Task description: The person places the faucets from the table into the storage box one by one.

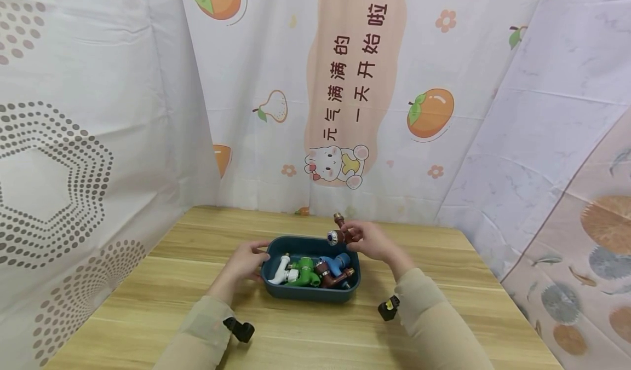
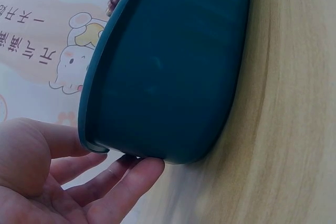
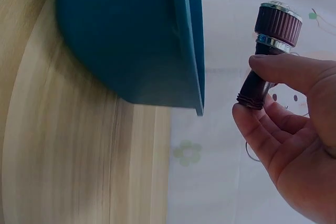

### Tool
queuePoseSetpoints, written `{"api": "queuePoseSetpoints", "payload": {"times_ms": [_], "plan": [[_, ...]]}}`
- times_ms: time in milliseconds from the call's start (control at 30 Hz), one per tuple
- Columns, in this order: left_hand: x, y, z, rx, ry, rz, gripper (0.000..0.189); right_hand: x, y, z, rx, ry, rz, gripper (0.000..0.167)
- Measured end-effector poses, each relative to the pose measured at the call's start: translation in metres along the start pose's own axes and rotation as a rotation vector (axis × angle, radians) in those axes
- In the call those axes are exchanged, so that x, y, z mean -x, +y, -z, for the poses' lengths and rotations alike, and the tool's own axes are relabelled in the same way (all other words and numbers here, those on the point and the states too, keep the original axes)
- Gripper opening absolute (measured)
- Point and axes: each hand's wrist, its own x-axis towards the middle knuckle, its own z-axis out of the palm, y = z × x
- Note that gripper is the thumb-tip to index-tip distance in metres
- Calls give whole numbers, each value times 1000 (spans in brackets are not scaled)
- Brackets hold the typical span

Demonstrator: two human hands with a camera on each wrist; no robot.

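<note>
A dark teal plastic bin [image 1: 308,293] stands on the table. My left hand [image 1: 245,260] grips its left end, thumb at the rim and fingers against the outside wall. Above the bin's back right corner, my right hand [image 1: 368,240] holds a dark brown tap [image 3: 256,85] between thumb and fingers. Its ribbed handle has a silver cap with a blue centre. Inside the bin lie a white tap [image 1: 282,271], a green tap [image 1: 307,274], a blue tap [image 1: 340,261] and another brown tap [image 1: 326,274], close together and partly overlapping.
The wood-grain table [image 1: 305,337] surrounds the bin. Behind it hangs a printed curtain [image 1: 276,47], with more cloth at both sides. A black wrist camera [image 1: 240,329] sits on the left sleeve and another black camera [image 1: 388,308] on the right.
</note>
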Motion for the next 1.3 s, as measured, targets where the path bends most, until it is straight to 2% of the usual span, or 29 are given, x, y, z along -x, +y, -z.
{"api": "queuePoseSetpoints", "payload": {"times_ms": [500, 700, 1100, 1300], "plan": [[1, 0, 0, -14, 6, 1, 44, -11, -19, -18, 0, -84, 73, 35], [0, -1, 0, -10, 7, -1, 44, -14, -25, -26, 26, -104, 86, 35], [0, -1, 0, -5, 9, -11, 45, -21, -35, -43, 73, -135, 175, 35], [-1, -1, 1, -7, 9, -3, 45, -25, -44, -49, 102, -170, 176, 35]]}}
